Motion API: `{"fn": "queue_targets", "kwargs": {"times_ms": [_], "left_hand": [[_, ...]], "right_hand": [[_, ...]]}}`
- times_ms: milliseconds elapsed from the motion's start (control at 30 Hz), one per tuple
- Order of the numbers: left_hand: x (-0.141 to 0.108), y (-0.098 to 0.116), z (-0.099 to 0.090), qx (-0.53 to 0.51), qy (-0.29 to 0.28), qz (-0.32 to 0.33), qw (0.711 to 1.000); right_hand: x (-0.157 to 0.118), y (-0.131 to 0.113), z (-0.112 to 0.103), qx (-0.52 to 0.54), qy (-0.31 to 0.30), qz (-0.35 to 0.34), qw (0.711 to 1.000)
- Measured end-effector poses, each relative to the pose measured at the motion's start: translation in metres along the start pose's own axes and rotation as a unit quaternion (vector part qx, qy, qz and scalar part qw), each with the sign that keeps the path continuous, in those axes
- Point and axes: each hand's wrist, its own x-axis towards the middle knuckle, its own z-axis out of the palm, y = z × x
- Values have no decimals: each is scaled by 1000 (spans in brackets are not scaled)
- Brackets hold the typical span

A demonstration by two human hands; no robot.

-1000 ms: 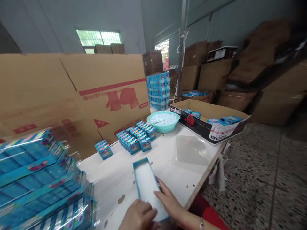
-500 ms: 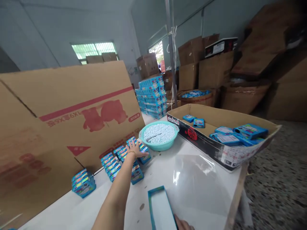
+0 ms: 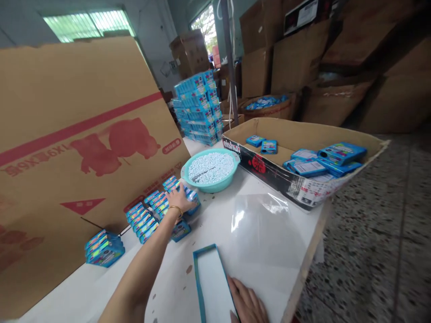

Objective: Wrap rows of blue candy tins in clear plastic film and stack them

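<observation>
Our left hand (image 3: 181,199) spreads over the right-hand small boxes (image 3: 171,183) — gripping or not, we cannot tell; even pressure suits them. Our right hand (image 3: 247,299) grasps the near tray (image 3: 213,282) by its right wall — best kept steady.

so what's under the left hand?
Small blue boxes with colourful printing, grouped close together; some show around the left hand. It covers whatever is directly beneath, so I can't tell how many boxes are there or whether any is gripped.
</observation>
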Motion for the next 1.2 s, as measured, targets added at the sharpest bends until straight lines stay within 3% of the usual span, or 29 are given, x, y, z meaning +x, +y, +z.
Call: {"fn": "queue_targets", "kwargs": {"times_ms": [100, 200, 300, 400, 500, 600, 733, 967, 1067, 1200], "left_hand": [[-25, -12, -27, -57, 52, 13, 997], [-73, -30, -59, -177, 104, 87, 975], [-134, -44, -76, -267, 60, 205, 940], [-187, -45, -65, -281, -19, 280, 918], [-212, -32, -42, -235, -71, 310, 918], [-213, -14, -30, -187, -83, 323, 924], [-201, 1, -28, -170, -76, 326, 927], [-185, -9, -11, -215, -68, 392, 892], [-183, -4, -3, -166, -62, 383, 906], [-188, 12, -1, -88, -39, 321, 942]], "right_hand": [[0, -7, -28, 36, -33, -24, 999], [4, -20, -54, 55, -61, 24, 996], [9, -28, -67, 65, -75, 41, 994], [8, -31, -70, 59, -64, 45, 995], [8, -32, -71, 61, -57, 47, 995], [7, -32, -72, 71, -55, 45, 995], [7, -28, -69, 69, -55, 38, 995], [12, -17, -72, 93, -69, 16, 993], [18, -15, -77, 99, -79, 12, 992], [26, -12, -76, 104, -75, 5, 992]]}}
